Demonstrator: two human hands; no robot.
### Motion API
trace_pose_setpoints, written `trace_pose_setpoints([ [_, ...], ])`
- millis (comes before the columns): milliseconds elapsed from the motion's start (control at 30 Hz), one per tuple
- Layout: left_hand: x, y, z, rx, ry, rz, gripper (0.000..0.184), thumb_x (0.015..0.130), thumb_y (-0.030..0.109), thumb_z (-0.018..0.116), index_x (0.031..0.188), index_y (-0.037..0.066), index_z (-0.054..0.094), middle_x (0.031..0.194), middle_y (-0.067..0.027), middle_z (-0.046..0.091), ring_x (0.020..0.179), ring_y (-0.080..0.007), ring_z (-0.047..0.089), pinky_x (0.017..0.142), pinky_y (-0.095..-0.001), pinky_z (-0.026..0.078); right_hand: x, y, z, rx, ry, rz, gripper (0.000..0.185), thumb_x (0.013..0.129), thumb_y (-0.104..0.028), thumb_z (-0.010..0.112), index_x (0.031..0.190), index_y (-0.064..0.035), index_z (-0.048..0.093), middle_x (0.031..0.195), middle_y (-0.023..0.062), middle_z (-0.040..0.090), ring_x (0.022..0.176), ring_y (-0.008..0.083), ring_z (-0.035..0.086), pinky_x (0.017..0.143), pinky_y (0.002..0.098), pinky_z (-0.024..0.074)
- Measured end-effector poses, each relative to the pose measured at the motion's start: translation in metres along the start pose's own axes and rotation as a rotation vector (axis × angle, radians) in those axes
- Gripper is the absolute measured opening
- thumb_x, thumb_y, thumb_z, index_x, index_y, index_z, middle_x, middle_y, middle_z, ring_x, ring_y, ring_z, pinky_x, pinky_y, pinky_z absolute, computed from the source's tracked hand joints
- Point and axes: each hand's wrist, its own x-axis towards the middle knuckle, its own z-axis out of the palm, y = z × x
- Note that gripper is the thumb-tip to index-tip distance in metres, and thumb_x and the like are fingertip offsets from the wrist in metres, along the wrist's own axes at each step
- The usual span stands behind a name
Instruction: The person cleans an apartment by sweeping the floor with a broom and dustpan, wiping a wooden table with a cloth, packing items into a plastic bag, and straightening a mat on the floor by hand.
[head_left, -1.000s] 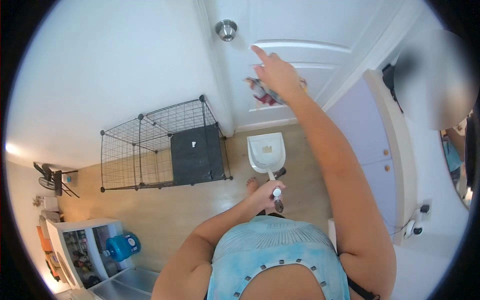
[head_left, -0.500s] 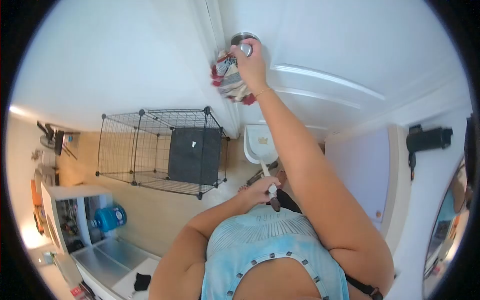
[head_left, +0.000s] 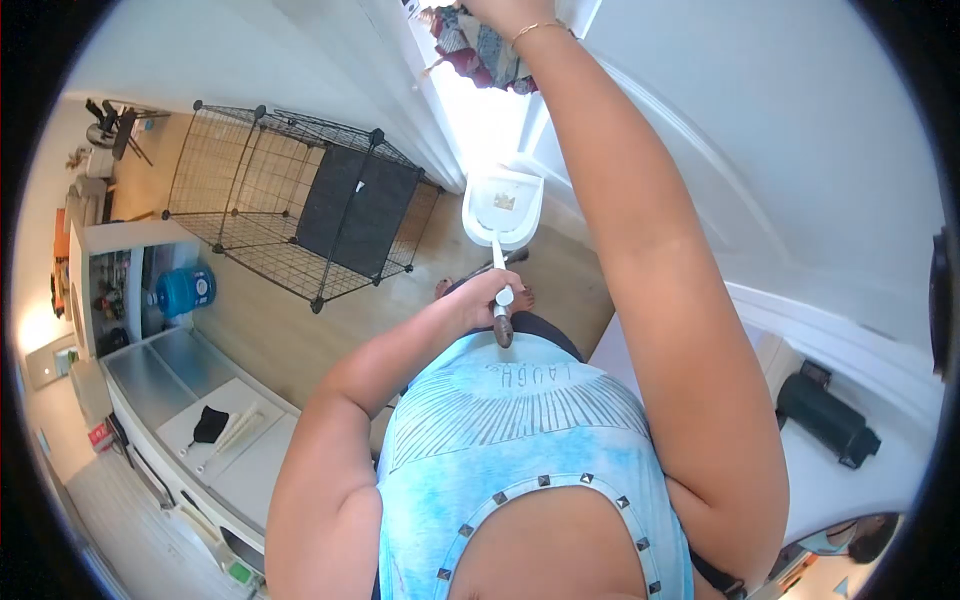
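With the door (head_left: 720,150) already opened partway, the dustpan (head_left: 500,223) was gripped short of it by the left hand (head_left: 492,291), the right hand's (head_left: 508,12) hold near the cloth (head_left: 480,50) being unclear.

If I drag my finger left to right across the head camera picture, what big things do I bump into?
Cage → dustpan → dark cylinder. The blue jug overlaps the cage's span, so it's left out.

Here beneath us runs the pale brown floor (head_left: 270,330), with a black wire cage (head_left: 335,205) standing on it and our bare feet (head_left: 526,298) planted; leftward, a white cabinet top (head_left: 245,475) carries a flat black item (head_left: 209,425).
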Motion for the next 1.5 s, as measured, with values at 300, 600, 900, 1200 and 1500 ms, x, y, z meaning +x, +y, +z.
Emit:
trace_pose_setpoints([
  [300,0.034,0.055,0.047,-0.024,0.028,-0.011,0.012,0.069,0.006,0.052,0.071,0.005,0.041,0.056,-0.006,0.042,0.04,-0.0168,0.04,0.036,-0.0295,0.033,0.075,0.078,0.004,-0.139,0.154,0.064,0.021,0.073,-0.015,0.046,0.083,-0.0012,0.058,0.079,0.0195,0.06,0.076,0.0322,0.059,0.068,0.04,0.0475],
  [600,0.082,0.166,0.071,0.049,0.087,-0.111,0.018,0.068,0.009,0.053,0.073,0.006,0.037,0.055,-0.0039,0.035,0.036,-0.0132,0.032,0.031,-0.0242,0.028,0.137,0.141,-0.025,-0.173,0.139,0.245,0.035,0.075,-0.028,0.049,0.1,-0.0031,0.049,0.076,0.0212,0.059,0.075,0.0343,0.058,0.067,0.0422,0.0468],
  [900,0.149,0.31,0.038,0.025,0.11,-0.033,0.018,0.065,0.009,0.056,0.074,0.006,0.041,0.059,-0.0039,0.042,0.046,-0.0126,0.044,0.034,-0.0209,0.034,0.199,0.215,-0.002,-0.168,0.13,0.362,0.044,0.075,-0.035,0.054,0.104,-0.0033,0.046,0.081,0.0261,0.057,0.078,0.0377,0.057,0.068,0.0446,0.0454],
  [1200,0.198,0.454,-0.048,0.137,0.173,-0.022,0.018,0.072,0.022,0.053,0.062,0.011,0.045,0.053,0.0017,0.044,0.045,-0.0076,0.047,0.032,-0.0146,0.032,0.259,0.295,0.042,-0.134,0.018,0.426,0.055,0.073,-0.055,0.047,0.11,-0.0142,0.045,0.09,0.0172,0.059,0.085,0.0371,0.055,0.073,0.0417,0.0428],
  [1500,0.181,0.537,-0.153,0.39,0.256,0.021,0.013,0.068,0.019,0.054,0.065,0.009,0.047,0.054,-0.0004,0.048,0.042,-0.0076,0.047,0.031,-0.0183,0.032,0.251,0.293,0.05,-0.267,0.121,0.538,0.053,0.073,-0.054,0.049,0.108,-0.0147,0.047,0.092,0.0134,0.06,0.086,0.0336,0.056,0.074,0.0389,0.043],
])
